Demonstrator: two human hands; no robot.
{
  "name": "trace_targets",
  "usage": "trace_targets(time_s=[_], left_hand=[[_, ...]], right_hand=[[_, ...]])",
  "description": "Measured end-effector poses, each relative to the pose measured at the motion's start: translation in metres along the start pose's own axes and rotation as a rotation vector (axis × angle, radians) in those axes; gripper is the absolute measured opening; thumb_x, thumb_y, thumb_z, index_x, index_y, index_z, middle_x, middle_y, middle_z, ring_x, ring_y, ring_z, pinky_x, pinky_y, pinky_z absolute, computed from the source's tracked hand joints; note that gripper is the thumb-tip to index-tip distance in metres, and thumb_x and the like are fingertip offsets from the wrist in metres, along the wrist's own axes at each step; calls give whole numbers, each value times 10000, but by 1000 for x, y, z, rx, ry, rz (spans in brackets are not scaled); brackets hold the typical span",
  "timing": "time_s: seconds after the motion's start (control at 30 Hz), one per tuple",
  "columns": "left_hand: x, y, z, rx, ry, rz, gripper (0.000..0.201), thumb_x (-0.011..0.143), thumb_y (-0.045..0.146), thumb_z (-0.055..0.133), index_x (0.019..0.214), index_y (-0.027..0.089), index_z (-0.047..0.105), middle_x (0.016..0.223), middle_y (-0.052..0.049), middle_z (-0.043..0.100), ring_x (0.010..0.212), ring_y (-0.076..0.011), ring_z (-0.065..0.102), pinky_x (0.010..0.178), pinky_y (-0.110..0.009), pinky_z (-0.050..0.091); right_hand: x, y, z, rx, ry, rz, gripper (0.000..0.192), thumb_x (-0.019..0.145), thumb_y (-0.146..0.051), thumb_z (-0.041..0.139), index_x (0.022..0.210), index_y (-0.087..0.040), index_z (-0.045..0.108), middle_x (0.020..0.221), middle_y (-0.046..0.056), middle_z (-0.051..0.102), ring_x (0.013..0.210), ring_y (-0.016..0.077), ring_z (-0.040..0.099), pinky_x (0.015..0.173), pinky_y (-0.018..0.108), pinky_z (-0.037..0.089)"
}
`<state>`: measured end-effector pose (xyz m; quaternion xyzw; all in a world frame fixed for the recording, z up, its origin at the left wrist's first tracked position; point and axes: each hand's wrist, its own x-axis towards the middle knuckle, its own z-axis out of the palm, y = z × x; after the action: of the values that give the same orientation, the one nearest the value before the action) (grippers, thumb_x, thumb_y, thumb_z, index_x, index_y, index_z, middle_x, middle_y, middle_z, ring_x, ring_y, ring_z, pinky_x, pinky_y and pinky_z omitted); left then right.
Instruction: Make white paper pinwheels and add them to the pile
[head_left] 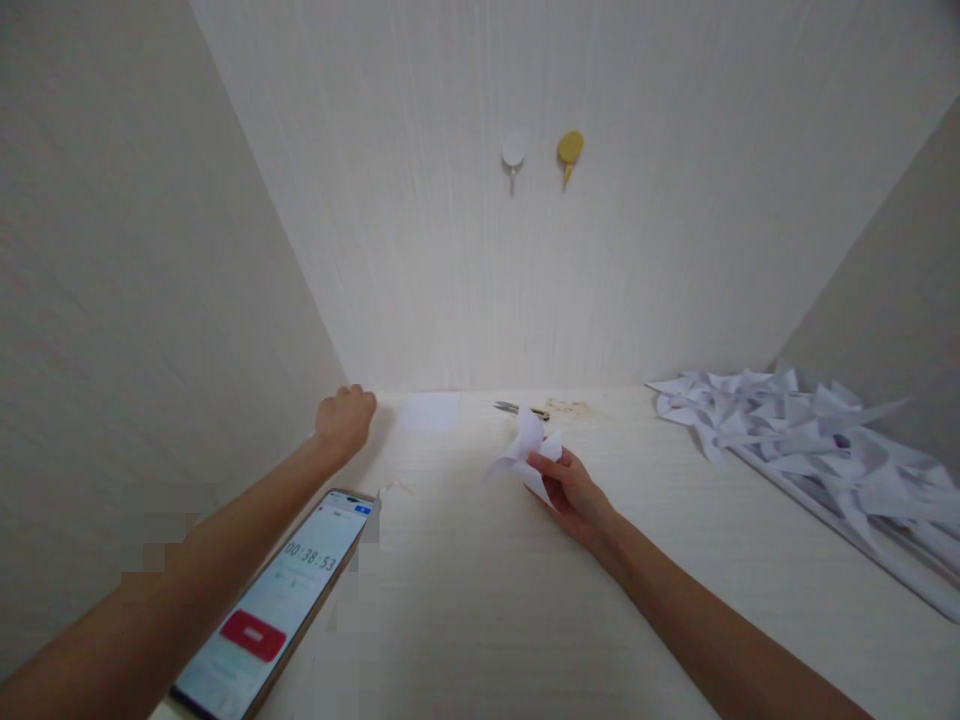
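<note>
Pinching a folded white paper piece (already creased) at twelve o'clock, the right hand is gripping it above the tabletop; the left hand, fingers curled closed, is resting at ten o'clock beside a blank sheet.

A smartphone lies at the near left of a pale wood-grain table, its screen showing a running timer above a red button. A pile of folded white paper shapes spreads along the table's right side, partly over a long white strip. Small scissors rest near the back wall, just left of a brownish stain. Two adhesive wall hooks, one white and one yellow, hang side by side above.
</note>
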<state>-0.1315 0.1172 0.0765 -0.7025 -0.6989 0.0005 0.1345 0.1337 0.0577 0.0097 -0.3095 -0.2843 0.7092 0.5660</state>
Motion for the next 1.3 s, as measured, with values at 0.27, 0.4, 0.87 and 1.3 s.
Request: trace_targets(time_s=[0.27, 0.4, 0.87, 1.3], left_hand=[[-3, -35, 31, 20, -4, -112, 357, 767, 91, 252, 929, 54, 569, 890, -248, 592, 871, -331, 556, 667, -391, 421], [3, -32, 33, -23, 12, -133, 331, 769, 113, 276, 891, 45, 576, 861, -275, 595, 833, -345, 569, 665, -417, 409], [15, -26, -16, -338, 10, -175, 162, 640, 101, 477, 492, 166, 466, 656, -97, 539, 849, -328, 550, 721, -449, 390], [-106, 118, 2, -2060, -613, -119, 378, 697, 256, 552, 1049, 118, 529, 568, 16, 527, 402, -37, 366, 409, -188, 253]], right_hand=[[0, -1, 2, -11, 19, 18, 257, 480, -164, 762, 690, -179, 615, 631, -13, 664, 552, 116, 600, 564, 235, 481], [3, 1, 0, -21, 11, 11, 246, 487, -149, 757, 687, -167, 616, 615, -18, 656, 547, 111, 595, 554, 226, 472], [-2, -6, -13, 275, -102, 168, 268, 479, -131, 752, 674, -197, 581, 647, -39, 630, 609, 73, 587, 588, 163, 497], [-7, -10, -13, 388, -207, 186, 258, 591, -44, 630, 803, -175, 561, 691, 1, 650, 604, 88, 605, 573, 174, 518]])
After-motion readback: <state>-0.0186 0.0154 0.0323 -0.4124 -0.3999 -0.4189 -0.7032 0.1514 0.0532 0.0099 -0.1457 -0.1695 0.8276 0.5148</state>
